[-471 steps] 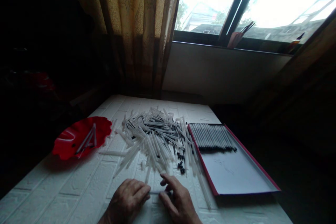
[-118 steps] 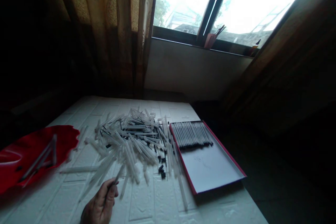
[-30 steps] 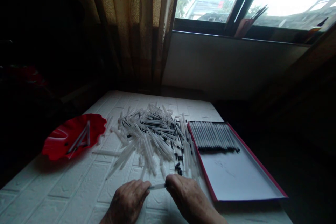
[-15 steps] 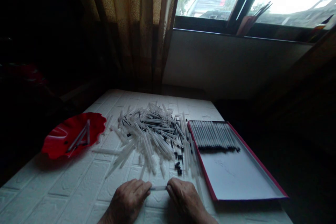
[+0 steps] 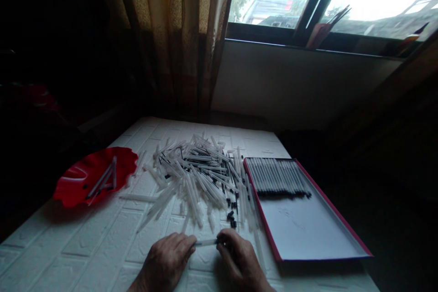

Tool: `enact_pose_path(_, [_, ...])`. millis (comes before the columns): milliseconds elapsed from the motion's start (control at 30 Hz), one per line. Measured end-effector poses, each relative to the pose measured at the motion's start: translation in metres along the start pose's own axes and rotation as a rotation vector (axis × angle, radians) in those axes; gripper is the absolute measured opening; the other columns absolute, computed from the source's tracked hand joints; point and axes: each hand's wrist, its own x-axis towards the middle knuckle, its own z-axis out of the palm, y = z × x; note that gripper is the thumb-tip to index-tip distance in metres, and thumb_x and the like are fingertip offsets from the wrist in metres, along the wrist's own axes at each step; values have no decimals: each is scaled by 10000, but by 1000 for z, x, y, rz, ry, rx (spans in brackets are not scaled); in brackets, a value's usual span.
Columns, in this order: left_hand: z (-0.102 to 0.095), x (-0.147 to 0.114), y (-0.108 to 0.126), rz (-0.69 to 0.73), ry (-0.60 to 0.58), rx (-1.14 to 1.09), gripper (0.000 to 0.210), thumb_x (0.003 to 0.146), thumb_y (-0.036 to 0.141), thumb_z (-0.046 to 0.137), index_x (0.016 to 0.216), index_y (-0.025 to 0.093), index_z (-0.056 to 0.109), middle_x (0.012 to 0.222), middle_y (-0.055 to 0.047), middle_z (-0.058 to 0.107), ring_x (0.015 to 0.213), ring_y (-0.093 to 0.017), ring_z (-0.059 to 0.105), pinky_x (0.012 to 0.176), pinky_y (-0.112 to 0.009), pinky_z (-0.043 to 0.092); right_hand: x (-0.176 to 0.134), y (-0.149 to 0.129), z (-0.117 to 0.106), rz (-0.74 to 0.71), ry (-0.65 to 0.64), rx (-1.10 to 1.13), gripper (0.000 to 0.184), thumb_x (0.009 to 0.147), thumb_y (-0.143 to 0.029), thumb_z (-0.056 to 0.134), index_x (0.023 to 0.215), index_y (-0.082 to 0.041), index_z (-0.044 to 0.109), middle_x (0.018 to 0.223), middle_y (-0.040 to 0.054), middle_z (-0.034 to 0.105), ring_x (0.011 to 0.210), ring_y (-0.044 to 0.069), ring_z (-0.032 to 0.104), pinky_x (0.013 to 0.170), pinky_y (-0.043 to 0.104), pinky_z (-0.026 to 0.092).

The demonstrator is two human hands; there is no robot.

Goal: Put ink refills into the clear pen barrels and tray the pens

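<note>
Between my two hands, near the table's front edge, a clear pen lies level with a dark refill inside. My left hand is closed around its left end. The fingertips of my right hand pinch the other end, where something dark shows. Just beyond lies a heap of clear pen barrels mixed with dark refills. Several small black plugs sit a little ahead of my right hand. To the right, a shallow box with a red rim holds a row of pens, black ends toward me.
A red scalloped bowl with a few pen parts stands on the left of the white brick-patterned table. Behind are a curtain and a window, with a holder of thin sticks on the sill.
My right hand has turned slightly and its fingers have shifted on the pen's end, so a dark part shows there. My left hand has hardly moved.
</note>
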Motion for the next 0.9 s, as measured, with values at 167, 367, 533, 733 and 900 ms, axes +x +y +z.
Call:
enact_pose_path(167, [0,0,1,10,-29,-5,294,1036,238,308,1013,195,598,730,-11,718,625,-151,694,581,-236,561,2,0,1,10,-22,-82,143,907,-205,471,801,-212,566,664,-4,592,574,141,553,552,216,391])
enact_pose_path(367, [0,1,2,23,-25,4,314,1044,247,285,1003,204,593,715,-1,714,606,-146,684,561,-236,540,4,5,4,10,-35,-169,362,950,-259,414,595,-209,471,532,-39,472,471,108,443,475,221,289])
enact_pose_path(533, [0,0,2,14,-4,45,321,1048,262,269,994,207,582,720,-4,724,614,-150,697,570,-241,546,2,6,2,25,-30,-33,154,932,-242,426,999,-197,557,694,-6,609,567,129,549,533,200,391])
enact_pose_path(733, [3,-4,2,4,-24,40,301,1045,265,279,1016,211,574,744,-5,731,630,-163,705,582,-258,556,2,0,0,-9,-23,-17,91,909,-217,439,886,-218,527,697,-6,593,598,134,555,566,196,417])
enact_pose_path(900, [6,-6,1,5,-48,25,293,1043,260,284,1029,209,573,735,-5,721,620,-168,698,562,-263,547,2,6,4,6,-18,-122,208,939,-246,411,757,-218,507,630,-24,547,548,121,519,527,194,375])
